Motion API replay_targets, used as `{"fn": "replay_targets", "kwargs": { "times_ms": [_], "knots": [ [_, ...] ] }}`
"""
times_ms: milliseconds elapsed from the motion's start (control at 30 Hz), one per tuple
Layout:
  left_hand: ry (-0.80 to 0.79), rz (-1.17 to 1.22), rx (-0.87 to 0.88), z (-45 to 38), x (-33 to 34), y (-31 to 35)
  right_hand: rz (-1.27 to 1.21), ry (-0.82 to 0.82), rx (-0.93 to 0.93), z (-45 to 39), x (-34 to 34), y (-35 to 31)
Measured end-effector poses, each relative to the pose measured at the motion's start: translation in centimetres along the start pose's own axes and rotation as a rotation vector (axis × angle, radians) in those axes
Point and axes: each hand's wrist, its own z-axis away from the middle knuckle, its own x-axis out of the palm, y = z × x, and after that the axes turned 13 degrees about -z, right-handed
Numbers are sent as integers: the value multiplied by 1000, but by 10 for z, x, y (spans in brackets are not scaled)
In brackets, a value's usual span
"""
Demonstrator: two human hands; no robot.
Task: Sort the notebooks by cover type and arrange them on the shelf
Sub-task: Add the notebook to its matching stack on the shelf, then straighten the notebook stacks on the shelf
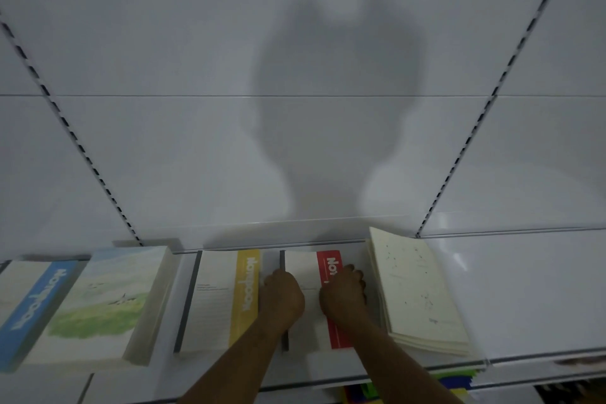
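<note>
Gripping the white notebook with the red band (310,275) on both sides, flat on the white shelf (524,298).

Left hand (282,297) curls over its grey spine edge, right hand (344,295) over the red band; yellow-banded white notebook (223,298) just left, cream speckled stack (419,292) right.

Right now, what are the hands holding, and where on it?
Both hold the red-banded notebook: left hand on its dark spine edge, right hand on the red-band edge.
</note>
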Motion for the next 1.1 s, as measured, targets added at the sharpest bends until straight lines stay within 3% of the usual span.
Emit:
{"fn": "replay_targets", "kwargs": {
  "times_ms": [133,200,267,367,467,567,667,767,1100],
  "knots": [
    [241,-44,40,12,-13,11,-165,46,-301,11,-13,-29],
    [292,1,96,13,-25,23,-306,96,-340,10,-33,-47],
    [236,216,185,9,-32,42,-389,183,-341,4,-58,-54],
    [-7,532,260,15,-32,75,-354,339,-298,-10,-94,-32],
    [-212,643,259,29,-23,111,-222,391,-85,-31,-127,11],
    [-306,705,137,26,-13,136,-230,278,157,-58,-151,56],
    [-395,830,41,25,-5,151,-333,41,275,-87,-161,101],
    [-366,934,-59,31,4,170,-396,-120,250,-99,-157,131],
    [-500,1231,-220,51,15,206,-445,-222,104,-129,-178,174]
  ]
}}
